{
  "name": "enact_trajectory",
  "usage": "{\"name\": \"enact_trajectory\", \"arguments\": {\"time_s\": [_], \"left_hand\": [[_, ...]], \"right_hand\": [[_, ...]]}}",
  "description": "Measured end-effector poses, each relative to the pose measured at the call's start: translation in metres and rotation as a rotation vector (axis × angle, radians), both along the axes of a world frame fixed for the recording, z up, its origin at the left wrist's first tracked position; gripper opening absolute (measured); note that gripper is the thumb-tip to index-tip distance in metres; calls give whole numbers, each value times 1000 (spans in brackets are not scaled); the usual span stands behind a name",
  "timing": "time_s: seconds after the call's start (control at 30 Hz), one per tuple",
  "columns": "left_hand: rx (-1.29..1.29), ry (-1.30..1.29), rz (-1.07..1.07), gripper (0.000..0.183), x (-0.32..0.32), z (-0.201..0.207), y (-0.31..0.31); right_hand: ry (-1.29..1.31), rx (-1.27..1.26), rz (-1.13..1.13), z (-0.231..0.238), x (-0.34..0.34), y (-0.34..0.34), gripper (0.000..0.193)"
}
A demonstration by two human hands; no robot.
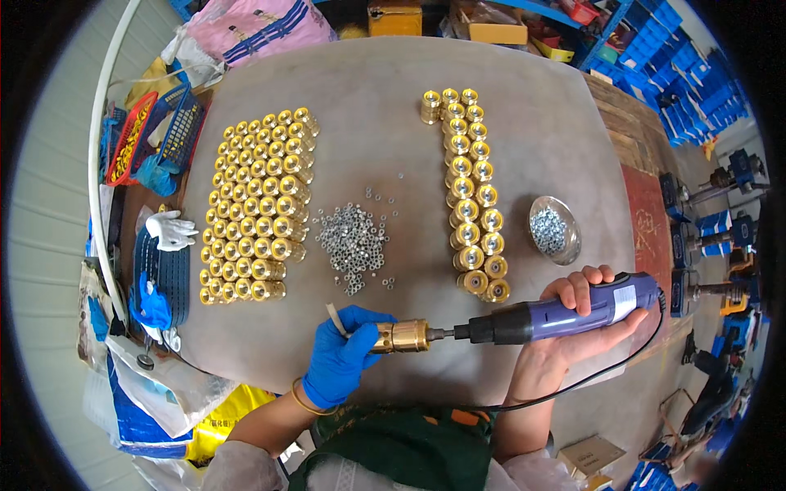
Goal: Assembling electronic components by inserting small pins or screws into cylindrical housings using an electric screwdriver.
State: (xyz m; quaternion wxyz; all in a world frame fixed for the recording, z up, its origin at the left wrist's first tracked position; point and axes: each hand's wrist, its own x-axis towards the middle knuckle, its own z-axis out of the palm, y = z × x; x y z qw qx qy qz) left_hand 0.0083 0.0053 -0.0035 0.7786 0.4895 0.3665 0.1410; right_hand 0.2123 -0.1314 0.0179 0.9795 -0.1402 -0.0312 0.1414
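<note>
My left hand (344, 356), in a blue glove, grips a brass fitting (403, 336) lying sideways near the table's front edge. A thin pale stick (336, 317) pokes out between the same fingers. From the right, my bare right hand (583, 315) is closed around a purple and black electric screwdriver (544, 320), held level. Its bit (442, 334) meets the open end of the fitting; how deep it reaches is hidden. Beyond my hands lies a loose pile of small metal nuts (352, 241). A round metal bowl (565, 245) at the right holds small silvery parts.
Rows of upright brass fittings (258, 204) fill the table's left side. A narrower double column of fittings (463, 188) stands right of the nuts. At the left edge are a red basket (123, 155), a blue basket (182, 123) and a white glove (171, 231). The screwdriver's black cord (573, 394) loops below my right forearm.
</note>
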Motion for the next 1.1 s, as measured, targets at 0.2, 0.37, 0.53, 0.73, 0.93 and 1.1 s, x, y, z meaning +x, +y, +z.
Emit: {"name": "enact_trajectory", "arguments": {"time_s": [0.2, 0.37, 0.53, 0.73, 0.93, 1.1], "left_hand": [[44, -100, 77, 20, 9, -2, -1], [225, 24, -70, 31, 16, -1, 12], [515, -30, -118, 60, 70, 21, 64], [1035, -21, -205, 98, 184, -6, 143], [1203, 136, -290, 97, 250, -31, 165], [1366, 50, -306, 91, 262, -48, 183]], "right_hand": [[-21, 12, 12, -4, 8, 2, 61], [-46, 28, -17, -5, 13, 1, 58], [-122, 154, -70, 3, 38, -20, 58], [-137, -36, -120, 14, 33, -24, 55], [-103, -64, -149, -3, 41, -27, 57], [-66, -103, -172, -7, 45, -26, 57]]}}
